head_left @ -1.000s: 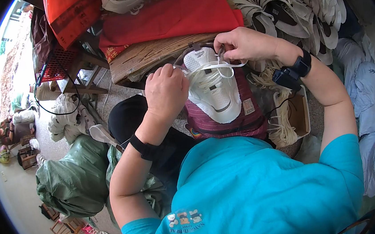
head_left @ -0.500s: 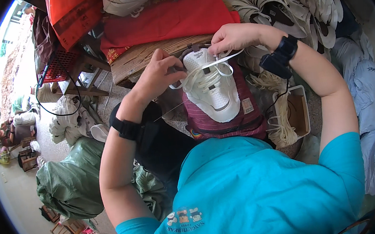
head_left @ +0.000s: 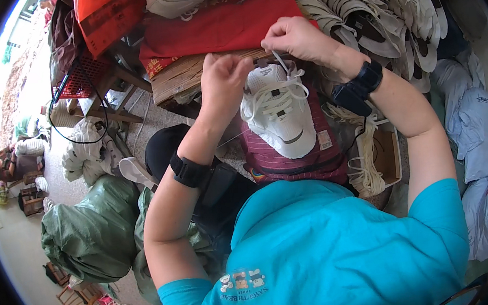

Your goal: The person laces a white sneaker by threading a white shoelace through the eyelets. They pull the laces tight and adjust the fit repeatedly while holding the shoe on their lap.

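A white mesh sneaker (head_left: 289, 130) lies on the maroon striped cloth (head_left: 268, 165) over my lap, toe toward me. White shoelace (head_left: 281, 62) runs through its eyelets and rises from the tongue to my right hand (head_left: 292, 37), which pinches it just beyond the collar. My left hand (head_left: 223, 83) is beside the collar's left side, fingers curled together and slightly blurred; what they hold, if anything, cannot be made out.
Ahead is a wooden bench (head_left: 177, 80) covered by red cloth (head_left: 215, 27). Rows of pale shoe uppers (head_left: 359, 11) are piled at far right. A box (head_left: 392, 151) with cream laces (head_left: 367, 168) stands right of my lap. Green sacks (head_left: 91, 230) lie left.
My right hand has moved up and away from the sneaker, pulling the lace upward. My left hand has moved right and up, closer to the collar. The lace no longer stretches across the tongue.
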Tool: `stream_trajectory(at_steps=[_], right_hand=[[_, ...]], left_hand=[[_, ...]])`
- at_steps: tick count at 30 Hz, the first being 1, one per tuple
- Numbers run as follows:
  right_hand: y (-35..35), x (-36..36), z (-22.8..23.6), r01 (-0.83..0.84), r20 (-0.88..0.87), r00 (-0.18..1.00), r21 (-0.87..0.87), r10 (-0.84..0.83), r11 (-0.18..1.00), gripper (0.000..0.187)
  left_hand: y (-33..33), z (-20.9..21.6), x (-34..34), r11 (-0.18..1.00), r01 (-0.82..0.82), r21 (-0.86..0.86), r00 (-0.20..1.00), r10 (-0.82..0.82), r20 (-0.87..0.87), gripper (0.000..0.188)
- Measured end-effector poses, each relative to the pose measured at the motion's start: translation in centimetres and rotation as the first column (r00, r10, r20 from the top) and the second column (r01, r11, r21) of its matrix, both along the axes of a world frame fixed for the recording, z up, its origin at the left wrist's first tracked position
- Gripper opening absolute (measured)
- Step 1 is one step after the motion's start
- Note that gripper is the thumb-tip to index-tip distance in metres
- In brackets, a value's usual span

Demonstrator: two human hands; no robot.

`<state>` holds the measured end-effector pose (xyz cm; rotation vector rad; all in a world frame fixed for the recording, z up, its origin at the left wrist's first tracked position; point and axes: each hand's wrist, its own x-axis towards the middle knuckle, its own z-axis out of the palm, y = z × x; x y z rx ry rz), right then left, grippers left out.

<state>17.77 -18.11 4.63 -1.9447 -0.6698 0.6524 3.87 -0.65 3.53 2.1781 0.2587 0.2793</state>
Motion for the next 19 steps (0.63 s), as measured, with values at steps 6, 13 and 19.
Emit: stream_trajectory(at_steps=[6,13,19], right_hand=[[0.5,-0.1,-0.5,-0.111,0.32,0.945,0.148,0.058,0.983,0.025],[-4.5,-0.2,-0.3,-0.099,0.12,0.988,0.02,0.096,0.995,0.019],[-1.8,-1.4,1.2,-0.192,-0.01,0.981,-0.009,0.192,0.981,0.018]], left_hand=[[5.3,3.4,-5.2,0.985,-0.093,-0.144,0.934,0.137,0.331,0.016],[23.6,-5.8,-23.6,0.701,-0.607,-0.373,0.765,0.643,-0.037,0.044],[21.2,-11.1,-28.7,0.582,-0.733,-0.353,0.672,0.534,-0.513,0.077]])
